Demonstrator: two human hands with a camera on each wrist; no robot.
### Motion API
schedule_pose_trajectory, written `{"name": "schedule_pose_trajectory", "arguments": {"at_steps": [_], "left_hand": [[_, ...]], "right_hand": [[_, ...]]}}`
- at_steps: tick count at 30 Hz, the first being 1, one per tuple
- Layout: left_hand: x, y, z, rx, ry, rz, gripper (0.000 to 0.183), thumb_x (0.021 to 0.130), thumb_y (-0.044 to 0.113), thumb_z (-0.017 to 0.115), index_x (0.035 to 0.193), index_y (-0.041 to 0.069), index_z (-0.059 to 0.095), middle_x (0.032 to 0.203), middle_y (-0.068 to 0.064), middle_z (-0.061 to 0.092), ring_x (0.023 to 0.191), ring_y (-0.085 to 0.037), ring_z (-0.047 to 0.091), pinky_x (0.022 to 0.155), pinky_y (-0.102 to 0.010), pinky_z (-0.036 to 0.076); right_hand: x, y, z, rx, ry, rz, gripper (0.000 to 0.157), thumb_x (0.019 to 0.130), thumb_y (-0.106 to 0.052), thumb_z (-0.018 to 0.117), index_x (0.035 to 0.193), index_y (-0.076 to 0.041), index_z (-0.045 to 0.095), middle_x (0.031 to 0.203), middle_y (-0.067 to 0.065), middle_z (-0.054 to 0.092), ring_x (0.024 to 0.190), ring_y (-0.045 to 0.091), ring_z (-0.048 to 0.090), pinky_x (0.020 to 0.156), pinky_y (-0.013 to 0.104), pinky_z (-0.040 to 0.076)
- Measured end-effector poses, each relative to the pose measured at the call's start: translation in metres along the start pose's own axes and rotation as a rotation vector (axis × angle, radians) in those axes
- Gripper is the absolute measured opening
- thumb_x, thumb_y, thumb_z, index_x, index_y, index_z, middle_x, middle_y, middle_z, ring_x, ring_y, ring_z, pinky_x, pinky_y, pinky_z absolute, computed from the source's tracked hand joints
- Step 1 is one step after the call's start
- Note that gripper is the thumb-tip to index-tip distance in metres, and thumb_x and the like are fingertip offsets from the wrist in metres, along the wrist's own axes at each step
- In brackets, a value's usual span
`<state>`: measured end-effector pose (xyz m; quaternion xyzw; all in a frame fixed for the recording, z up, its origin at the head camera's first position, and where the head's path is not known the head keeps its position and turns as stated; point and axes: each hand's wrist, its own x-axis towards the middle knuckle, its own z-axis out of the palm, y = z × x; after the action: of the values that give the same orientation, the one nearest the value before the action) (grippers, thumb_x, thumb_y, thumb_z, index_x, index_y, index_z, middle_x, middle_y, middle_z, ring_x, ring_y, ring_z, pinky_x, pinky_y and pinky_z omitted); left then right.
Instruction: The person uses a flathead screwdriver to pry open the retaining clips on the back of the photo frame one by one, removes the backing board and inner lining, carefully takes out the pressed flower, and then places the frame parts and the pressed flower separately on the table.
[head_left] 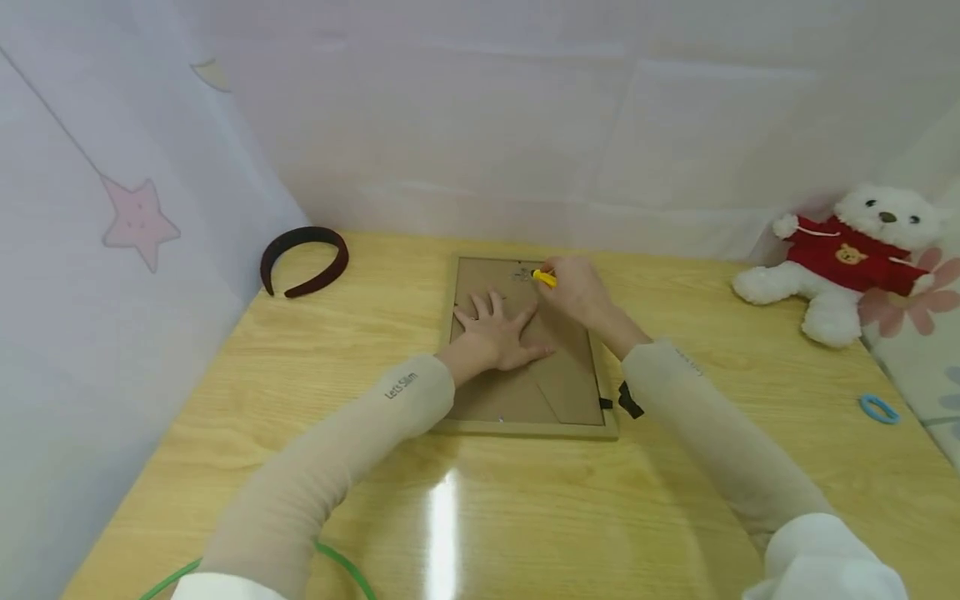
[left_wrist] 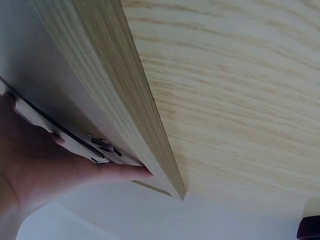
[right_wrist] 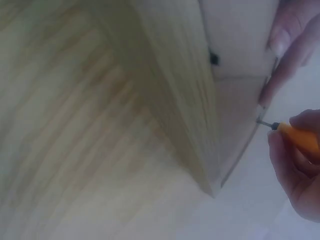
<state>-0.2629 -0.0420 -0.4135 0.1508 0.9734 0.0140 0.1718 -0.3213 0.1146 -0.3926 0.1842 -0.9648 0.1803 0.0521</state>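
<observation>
A picture frame (head_left: 480, 429) lies back side up on the table, its brown backing board (head_left: 517, 392) showing. My left hand (head_left: 495, 337) rests on the board with its fingers spread. In my right hand (head_left: 577, 292) I grip a small screwdriver with a yellow handle (head_left: 546, 278), over the upper part of the board. Its thin shaft (right_wrist: 266, 123) shows in the right wrist view, the tip at a small metal piece near the top of the backing. Metal fittings (left_wrist: 104, 143) on the back appear in the left wrist view.
A dark headband (head_left: 306, 237) lies at the back left. At the right sits a white teddy bear (head_left: 847, 250) in a red sweater, with a blue ring-shaped band (head_left: 879, 409) nearer. A green hoop (head_left: 345, 565) shows at the front edge. Curtains hang behind the table.
</observation>
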Motion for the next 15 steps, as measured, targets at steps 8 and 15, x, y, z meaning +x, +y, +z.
{"name": "schedule_pose_trajectory", "arguments": {"at_steps": [8,15], "left_hand": [[0.006,0.0,0.001,0.011,-0.037,-0.01,0.087,0.082,0.087,0.02,0.154,0.043,-0.002,0.157,-0.031,-0.008,0.141,-0.055,-0.004,0.102,-0.077,0.01],[0.006,0.002,-0.005,0.03,-0.053,-0.027,0.091,0.082,0.086,0.022,0.155,0.039,-0.004,0.157,-0.032,-0.007,0.14,-0.056,-0.003,0.102,-0.077,0.013]], "right_hand": [[0.0,-0.004,0.017,-0.059,-0.002,-0.051,0.034,0.09,-0.014,0.065,0.118,0.006,0.065,0.098,0.019,0.07,0.057,0.019,0.056,0.058,0.032,0.051],[0.002,-0.014,0.021,-0.142,-0.041,-0.036,0.024,0.091,-0.018,0.061,0.1,0.005,0.062,0.076,0.013,0.062,0.062,0.023,0.057,0.052,0.034,0.051]]}}
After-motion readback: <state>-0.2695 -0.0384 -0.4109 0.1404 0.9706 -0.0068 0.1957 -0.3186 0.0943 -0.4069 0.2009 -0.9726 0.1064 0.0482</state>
